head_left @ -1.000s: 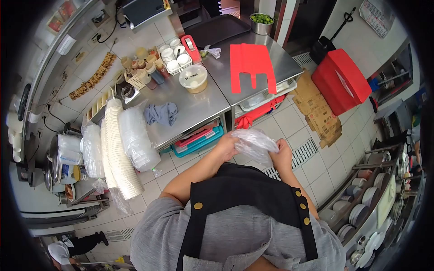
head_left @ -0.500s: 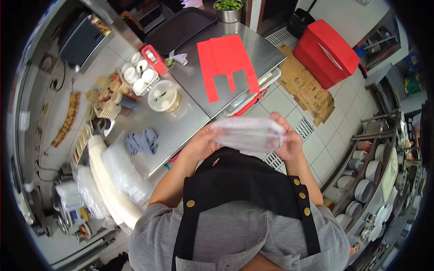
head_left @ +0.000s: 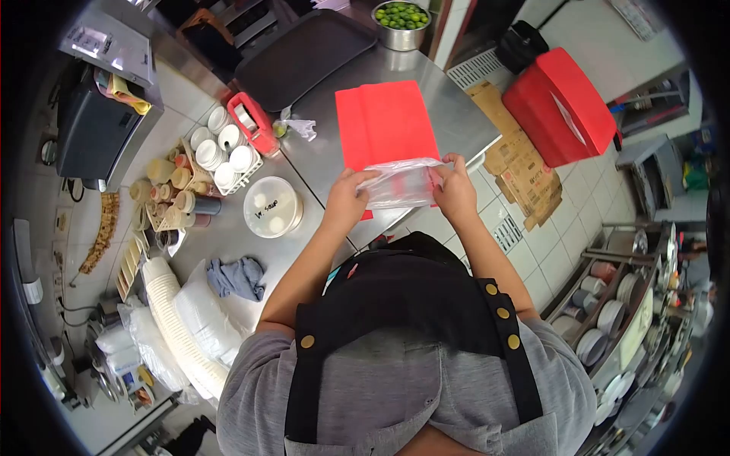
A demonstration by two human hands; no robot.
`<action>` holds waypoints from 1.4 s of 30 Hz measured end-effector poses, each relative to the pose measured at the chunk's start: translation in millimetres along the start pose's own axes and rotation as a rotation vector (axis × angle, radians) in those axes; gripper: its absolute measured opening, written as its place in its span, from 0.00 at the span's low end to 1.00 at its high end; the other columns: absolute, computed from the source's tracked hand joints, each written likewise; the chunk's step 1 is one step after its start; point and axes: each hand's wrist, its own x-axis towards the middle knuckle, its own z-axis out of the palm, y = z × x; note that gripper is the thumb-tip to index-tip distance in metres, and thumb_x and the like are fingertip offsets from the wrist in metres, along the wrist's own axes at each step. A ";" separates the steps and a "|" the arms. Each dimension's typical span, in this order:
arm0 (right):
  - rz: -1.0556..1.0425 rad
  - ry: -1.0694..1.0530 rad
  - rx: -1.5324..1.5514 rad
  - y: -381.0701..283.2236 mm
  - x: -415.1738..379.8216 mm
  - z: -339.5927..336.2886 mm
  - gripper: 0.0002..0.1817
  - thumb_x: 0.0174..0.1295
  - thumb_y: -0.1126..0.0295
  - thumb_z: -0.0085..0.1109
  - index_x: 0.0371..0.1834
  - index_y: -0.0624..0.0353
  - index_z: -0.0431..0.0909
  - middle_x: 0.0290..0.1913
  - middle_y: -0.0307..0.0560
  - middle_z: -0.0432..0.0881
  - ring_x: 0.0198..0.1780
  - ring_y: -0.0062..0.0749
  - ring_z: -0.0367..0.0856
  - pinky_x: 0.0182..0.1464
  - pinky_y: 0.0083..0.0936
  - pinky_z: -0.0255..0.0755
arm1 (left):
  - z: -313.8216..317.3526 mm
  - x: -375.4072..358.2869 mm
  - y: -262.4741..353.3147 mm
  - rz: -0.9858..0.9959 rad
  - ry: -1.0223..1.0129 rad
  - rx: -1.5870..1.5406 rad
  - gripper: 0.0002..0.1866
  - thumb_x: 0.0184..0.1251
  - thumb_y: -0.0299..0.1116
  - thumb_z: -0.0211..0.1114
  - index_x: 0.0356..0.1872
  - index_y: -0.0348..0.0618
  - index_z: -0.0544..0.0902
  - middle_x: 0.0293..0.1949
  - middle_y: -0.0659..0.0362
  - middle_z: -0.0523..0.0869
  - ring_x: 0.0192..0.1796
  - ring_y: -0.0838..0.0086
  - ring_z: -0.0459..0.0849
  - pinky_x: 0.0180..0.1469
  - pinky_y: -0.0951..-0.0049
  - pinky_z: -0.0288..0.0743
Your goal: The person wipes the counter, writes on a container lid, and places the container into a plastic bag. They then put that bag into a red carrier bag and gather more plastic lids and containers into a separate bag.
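Observation:
Both hands hold a clear plastic bag (head_left: pixel 399 185) stretched between them just above the near edge of the steel counter (head_left: pixel 319 163). My left hand (head_left: pixel 346 199) grips its left end and my right hand (head_left: pixel 454 190) grips its right end. Under the bag lies a flat red plastic bag (head_left: pixel 384 121) on the counter, its lower part hidden by the clear one. A lidded round tub (head_left: pixel 273 207) with writing on top stands to the left of my left hand.
A dark tray (head_left: pixel 304 53) and a steel bowl of green limes (head_left: pixel 401 23) sit at the counter's far end. Sauce cups (head_left: pixel 224 148), bottles, a grey cloth (head_left: pixel 237 277) and stacked paper cups (head_left: pixel 179 327) line the left. A red box (head_left: pixel 561 106) and flattened cardboard (head_left: pixel 521 171) lie on the floor at right.
I have stepped up to the counter. The clear bag, first bunched near my waist, is now spread flat between both hands over the red bag.

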 end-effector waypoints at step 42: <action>-0.707 -0.684 -0.016 -54.3 154.8 79.2 0.39 0.46 0.72 0.69 0.68 0.55 0.71 0.71 0.48 0.71 0.65 0.48 0.76 0.61 0.39 0.76 | -80.9 -116.0 -104.4 -0.295 0.939 -1.118 0.46 0.56 0.15 0.49 0.77 0.63 0.50 0.62 0.43 0.77 0.41 0.51 0.90 0.36 0.68 0.91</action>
